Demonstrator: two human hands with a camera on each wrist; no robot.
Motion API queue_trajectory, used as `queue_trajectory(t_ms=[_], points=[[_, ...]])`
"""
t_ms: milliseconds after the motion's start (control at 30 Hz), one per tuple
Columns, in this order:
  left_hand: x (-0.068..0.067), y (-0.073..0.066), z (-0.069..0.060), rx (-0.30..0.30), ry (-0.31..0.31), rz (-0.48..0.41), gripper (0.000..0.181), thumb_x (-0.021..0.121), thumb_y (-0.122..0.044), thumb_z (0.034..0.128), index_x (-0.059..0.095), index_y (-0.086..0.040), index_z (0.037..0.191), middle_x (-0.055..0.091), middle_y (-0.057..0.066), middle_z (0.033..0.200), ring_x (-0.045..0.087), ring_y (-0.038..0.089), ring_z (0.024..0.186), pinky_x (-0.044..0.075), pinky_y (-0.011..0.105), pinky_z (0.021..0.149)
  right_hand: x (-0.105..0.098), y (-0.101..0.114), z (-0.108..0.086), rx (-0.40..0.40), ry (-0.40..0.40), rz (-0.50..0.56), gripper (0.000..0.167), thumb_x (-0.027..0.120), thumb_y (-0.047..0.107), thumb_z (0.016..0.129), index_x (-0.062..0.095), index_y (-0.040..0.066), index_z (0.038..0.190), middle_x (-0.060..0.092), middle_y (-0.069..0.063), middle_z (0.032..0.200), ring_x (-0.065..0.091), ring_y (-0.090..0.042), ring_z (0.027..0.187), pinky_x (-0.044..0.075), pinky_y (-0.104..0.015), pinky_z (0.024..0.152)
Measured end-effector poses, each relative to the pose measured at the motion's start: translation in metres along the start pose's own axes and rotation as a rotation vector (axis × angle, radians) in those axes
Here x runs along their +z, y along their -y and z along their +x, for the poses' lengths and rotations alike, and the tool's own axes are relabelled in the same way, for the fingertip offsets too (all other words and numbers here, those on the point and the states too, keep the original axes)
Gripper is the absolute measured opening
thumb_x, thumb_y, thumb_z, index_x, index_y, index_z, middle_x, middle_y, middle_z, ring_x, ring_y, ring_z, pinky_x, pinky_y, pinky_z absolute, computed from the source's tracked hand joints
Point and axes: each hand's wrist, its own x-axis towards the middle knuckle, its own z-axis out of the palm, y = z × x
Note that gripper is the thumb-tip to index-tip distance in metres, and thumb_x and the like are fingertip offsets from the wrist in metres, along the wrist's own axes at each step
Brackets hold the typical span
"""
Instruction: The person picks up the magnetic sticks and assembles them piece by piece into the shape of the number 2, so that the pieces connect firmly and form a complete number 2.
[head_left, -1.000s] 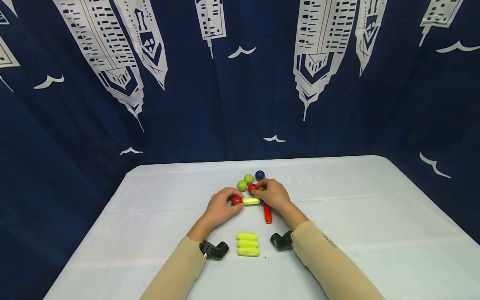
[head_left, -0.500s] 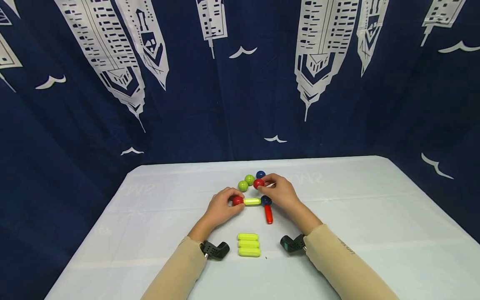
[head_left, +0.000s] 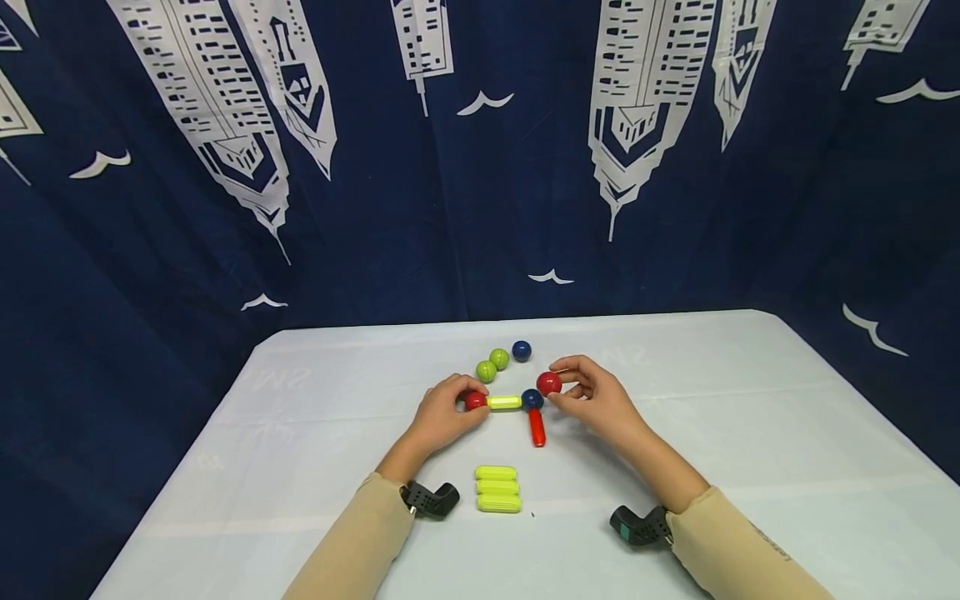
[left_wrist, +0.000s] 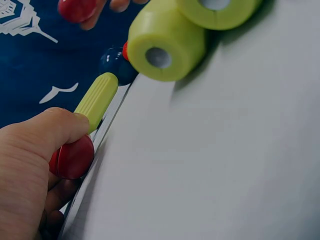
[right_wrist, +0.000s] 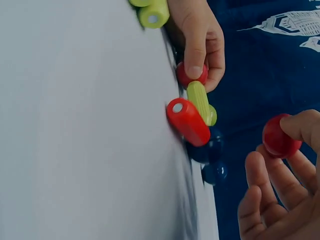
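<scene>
Left hand (head_left: 442, 414) grips one red ball (head_left: 476, 400); right hand (head_left: 602, 403) pinches second red ball (head_left: 549, 382).
On the table (head_left: 300, 450), a ribbed yellow rod (head_left: 504, 402) links the first to a glossy dark-blue ball (head_left: 532, 398) and smooth red rod (head_left: 537, 428); the second is near.

Pinched up in the right hand (head_left: 602, 403), a glossy red ball (head_left: 549, 383), near the navy ball (head_left: 532, 399) but apart! Over in the left hand (head_left: 446, 412), gripped, a second red ball (head_left: 475, 401), end to end with a ribbed yellow rod (head_left: 504, 402), straight across to that navy ball; off it, at roughly a right angle, a red rod (head_left: 537, 428).
</scene>
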Motion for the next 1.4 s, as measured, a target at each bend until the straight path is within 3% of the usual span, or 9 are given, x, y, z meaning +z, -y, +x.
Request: queue_trajectory(t_ms=[300,667,1000,1400], points=[[0.001,0.001,0.0,-0.017,0.003,-0.004,0.022,0.078,-0.024,0.0841,0.069,-0.023,0.104,0.068,-0.001,0.108,0.06,0.016,0.099,0.038,0.037,0.093,-0.001,-0.015,-0.024,-0.037,0.132,-0.108,0.032,0.078,0.019,0.086,0.068,0.014,0.115,0.07,-0.007,0.104,0.059,-0.016,0.079,0.047,-0.023,0.061],[0.0,-0.001,-0.002,-0.022,0.006,-0.022,0.023,0.078,-0.023,0.0835,0.069,-0.022,0.104,0.068,-0.001,0.108,0.06,0.016,0.1,0.039,0.038,0.094,0.004,-0.025,-0.033,-0.083,0.251,-0.119,0.033,0.081,0.018,0.082,0.068,0.014,0.113,0.065,-0.004,0.095,0.054,-0.012,0.075,0.044,-0.019,0.061],[-0.001,-0.001,-0.003,-0.018,-0.001,-0.022,0.023,0.078,-0.021,0.0837,0.069,-0.022,0.105,0.067,-0.002,0.106,0.059,0.016,0.099,0.041,0.037,0.093,0.008,-0.034,-0.034,-0.164,0.267,-0.18,0.029,0.082,0.019,0.082,0.069,0.02,0.108,0.064,0.001,0.087,0.054,-0.007,0.071,0.045,-0.019,0.06],[-0.003,-0.004,-0.002,0.004,0.017,-0.064,0.03,0.079,-0.018,0.0838,0.069,-0.018,0.112,0.067,0.003,0.114,0.062,0.019,0.104,0.049,0.039,0.095,0.011,-0.034,-0.035,-0.206,0.266,-0.211,0.031,0.082,0.017,0.081,0.067,0.022,0.108,0.064,0.005,0.094,0.056,-0.006,0.071,0.048,-0.021,0.064]])
